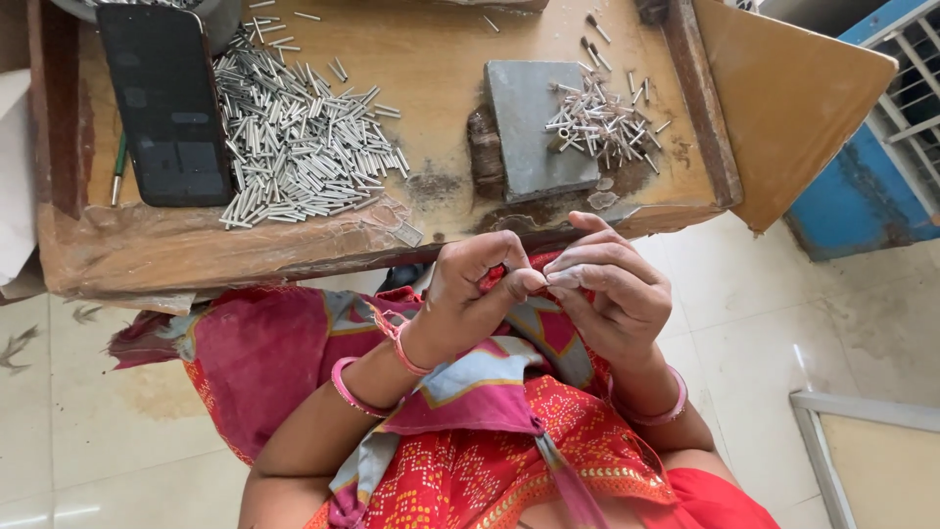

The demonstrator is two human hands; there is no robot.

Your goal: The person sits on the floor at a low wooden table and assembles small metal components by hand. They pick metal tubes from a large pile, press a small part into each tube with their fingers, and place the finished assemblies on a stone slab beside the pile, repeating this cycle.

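I am pinching something tiny between the fingertips of my left hand [470, 294] and my right hand [607, 289], just below the near edge of the worktop [431, 69], over my lap. My fingers are clenching it so closely that I cannot tell its shape. It could slip into the red cloth [509, 441] if my grip is loosening. The metal tubes [294, 137] are lying heaped beside the phone [166, 103], silvery, short and slim.
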